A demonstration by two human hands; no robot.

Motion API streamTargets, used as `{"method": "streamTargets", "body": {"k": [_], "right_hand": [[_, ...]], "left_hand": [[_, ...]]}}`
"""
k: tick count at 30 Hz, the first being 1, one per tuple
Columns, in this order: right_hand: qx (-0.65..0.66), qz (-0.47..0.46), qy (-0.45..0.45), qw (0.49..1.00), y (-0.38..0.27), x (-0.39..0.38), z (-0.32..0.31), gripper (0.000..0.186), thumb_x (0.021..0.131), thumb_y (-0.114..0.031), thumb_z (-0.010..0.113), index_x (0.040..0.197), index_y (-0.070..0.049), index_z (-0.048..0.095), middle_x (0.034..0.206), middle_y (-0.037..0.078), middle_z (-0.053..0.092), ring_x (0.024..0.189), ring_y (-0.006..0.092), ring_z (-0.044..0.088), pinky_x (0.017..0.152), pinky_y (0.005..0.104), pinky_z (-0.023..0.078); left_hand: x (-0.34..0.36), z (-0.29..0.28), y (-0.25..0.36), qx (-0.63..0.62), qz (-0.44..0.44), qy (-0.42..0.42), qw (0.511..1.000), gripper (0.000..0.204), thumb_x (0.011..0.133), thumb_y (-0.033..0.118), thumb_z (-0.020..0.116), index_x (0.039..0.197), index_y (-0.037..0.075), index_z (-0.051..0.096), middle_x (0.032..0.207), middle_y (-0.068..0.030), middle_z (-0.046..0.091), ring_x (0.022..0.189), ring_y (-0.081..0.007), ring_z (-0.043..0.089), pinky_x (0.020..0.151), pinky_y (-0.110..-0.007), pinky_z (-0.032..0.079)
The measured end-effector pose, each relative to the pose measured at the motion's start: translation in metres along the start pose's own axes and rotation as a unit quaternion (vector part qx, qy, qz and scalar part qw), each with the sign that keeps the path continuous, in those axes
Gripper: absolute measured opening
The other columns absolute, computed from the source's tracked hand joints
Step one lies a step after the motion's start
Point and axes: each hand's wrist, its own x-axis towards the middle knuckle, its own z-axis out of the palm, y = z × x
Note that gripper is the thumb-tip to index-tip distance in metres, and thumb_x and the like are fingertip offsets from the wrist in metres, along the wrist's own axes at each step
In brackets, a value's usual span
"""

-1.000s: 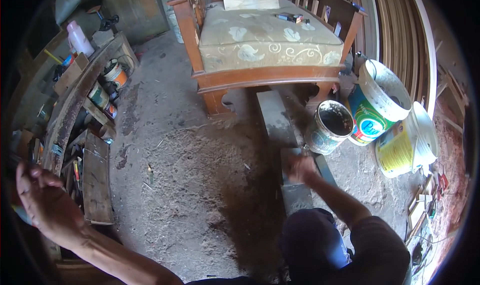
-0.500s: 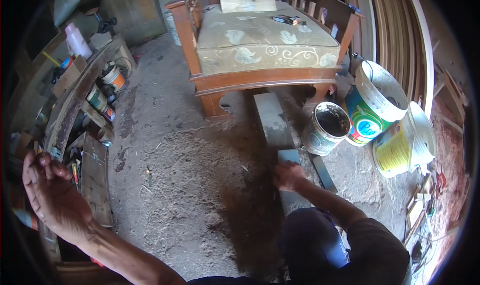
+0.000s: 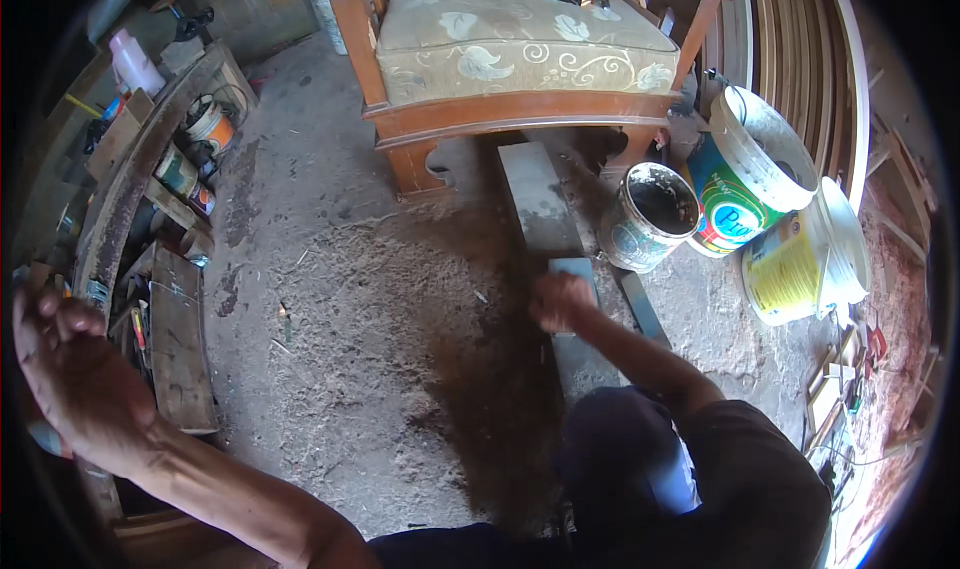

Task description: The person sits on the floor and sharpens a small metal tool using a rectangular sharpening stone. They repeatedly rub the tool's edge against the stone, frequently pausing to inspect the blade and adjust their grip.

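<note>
Block [image 3: 572,266] by right edge of board [image 3: 528,177]: likely stiff, hold sides. Right hand [image 3: 562,302]: clamping cannot be told; left hand [image 3: 85,389]: fingers apart.

In front of you, the grey floor [image 3: 350,339] bears a wooden chair [image 3: 520,115], a stained bucket [image 3: 637,243], a green-and-white bucket [image 3: 722,184], a yellow-and-white bucket [image 3: 785,274], a narrow dark strip [image 3: 642,306] and a long grey board [image 3: 533,182], topped by a bluish slab [image 3: 577,267].

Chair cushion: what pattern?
Pale leaves and scrolls on a greyish-beige cushion; best in the head view.
</note>
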Motion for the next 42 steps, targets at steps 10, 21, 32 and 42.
{"method": "streamTargets", "body": {"k": [10,21,32,42], "right_hand": [[-0.049,-0.096,-0.011,0.994,0.007,-0.035,0.001,0.033,0.08,-0.039,0.059,0.097,-0.011,0.066,0.103,0.014,0.07,0.096,0.0355,0.068,0.079,0.0488,0.056],[0.001,0.072,-0.099,0.993,0.025,-0.004,-0.023,0.037,0.08,-0.041,0.062,0.101,-0.011,0.065,0.101,0.015,0.068,0.1,0.0345,0.067,0.085,0.0483,0.054],[-0.029,0.082,-0.043,0.995,-0.003,-0.001,-0.014,0.032,0.082,-0.037,0.059,0.091,-0.008,0.067,0.093,0.016,0.072,0.085,0.0371,0.07,0.077,0.0486,0.057],[-0.068,-0.047,-0.018,0.996,-0.008,-0.006,0.005,0.034,0.08,-0.04,0.06,0.089,-0.01,0.072,0.091,0.018,0.072,0.094,0.0303,0.071,0.078,0.0437,0.058]], "left_hand": [[-0.005,0.004,0.0,-0.004,-0.043,-0.072,0.996,0.042,0.096,0.028,0.06,0.12,-0.006,0.062,0.116,-0.0135,0.063,0.102,-0.0207,0.057,0.091,-0.03,0.044],[-0.001,0.006,0.011,0.017,-0.003,-0.004,1.0,0.042,0.102,0.022,0.053,0.133,-0.005,0.052,0.107,-0.0104,0.06,0.084,-0.0146,0.055,0.073,-0.026,0.044],[-0.003,0.039,-0.001,-0.002,0.001,0.015,1.0,0.041,0.103,0.023,0.05,0.133,-0.005,0.051,0.104,-0.011,0.061,0.077,-0.0129,0.054,0.069,-0.024,0.045],[-0.006,0.042,-0.007,-0.04,-0.032,-0.012,0.999,0.04,0.1,0.02,0.058,0.133,-0.003,0.053,0.106,-0.0106,0.063,0.081,-0.0119,0.055,0.073,-0.024,0.046]]}}
